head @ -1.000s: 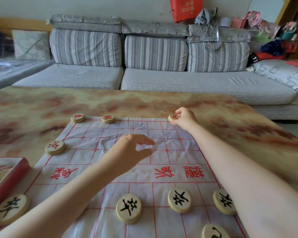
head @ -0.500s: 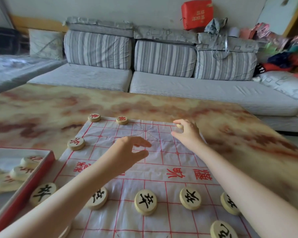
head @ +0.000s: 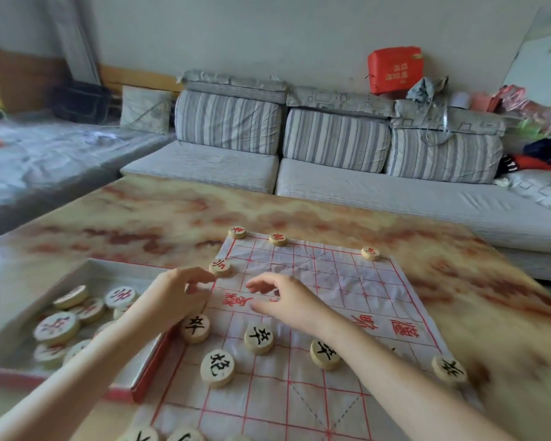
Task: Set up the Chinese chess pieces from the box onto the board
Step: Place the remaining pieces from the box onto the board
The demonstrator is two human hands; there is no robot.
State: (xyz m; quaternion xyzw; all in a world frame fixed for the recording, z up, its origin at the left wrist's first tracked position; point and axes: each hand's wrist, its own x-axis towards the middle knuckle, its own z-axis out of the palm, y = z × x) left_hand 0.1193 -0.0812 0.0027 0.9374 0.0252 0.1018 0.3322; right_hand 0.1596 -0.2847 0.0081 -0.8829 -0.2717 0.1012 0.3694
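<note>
Left hand (head: 178, 291) just beside red piece (head: 220, 268)

Wood on creased sheet
Round pale wooden chess pieces (head: 259, 338) look smooth, matt; thin white red-gridded board sheet (head: 341, 281) is creased; marbled amber desk (head: 140, 218) shines glossy.

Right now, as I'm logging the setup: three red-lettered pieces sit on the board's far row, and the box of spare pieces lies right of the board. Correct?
Not quite. The head view shows the box lying left of the board, not right. Three red-lettered pieces do sit on the far row.
</note>
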